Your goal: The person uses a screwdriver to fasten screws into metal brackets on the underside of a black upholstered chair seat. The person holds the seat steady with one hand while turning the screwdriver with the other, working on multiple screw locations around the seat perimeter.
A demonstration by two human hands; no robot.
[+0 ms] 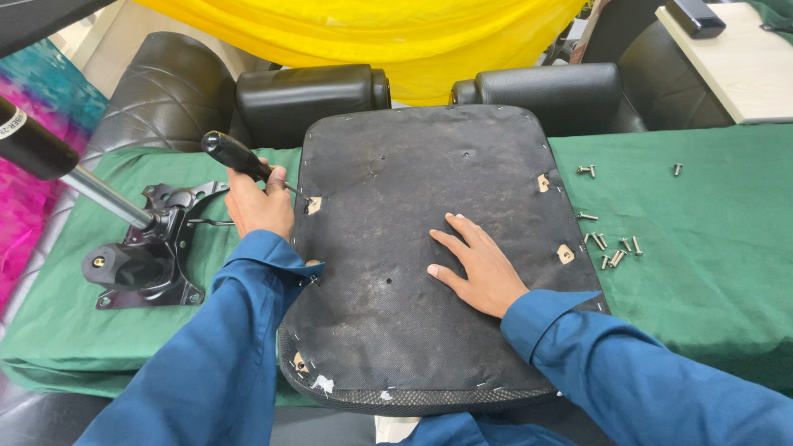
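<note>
At the far left I see a black metal chair tilt mechanism with a silver gas cylinder (144,248) lying on the green cloth-covered worktop (710,272). Just right of it, my left hand (258,202) is closed in a fist around the black handle of a screwdriver (235,154), whose tip points at a small tan mounting spot near the left edge of the seat. In the middle lies an upturned chair seat pan covered in dusty black fabric (413,190), its near edge towards me. My right hand (479,264) rests open and flat on that fabric, fingers spread, gripping nothing. Further right, a scatter of small silver screws (613,248) lies on the cloth, apart from the seat.
</note>
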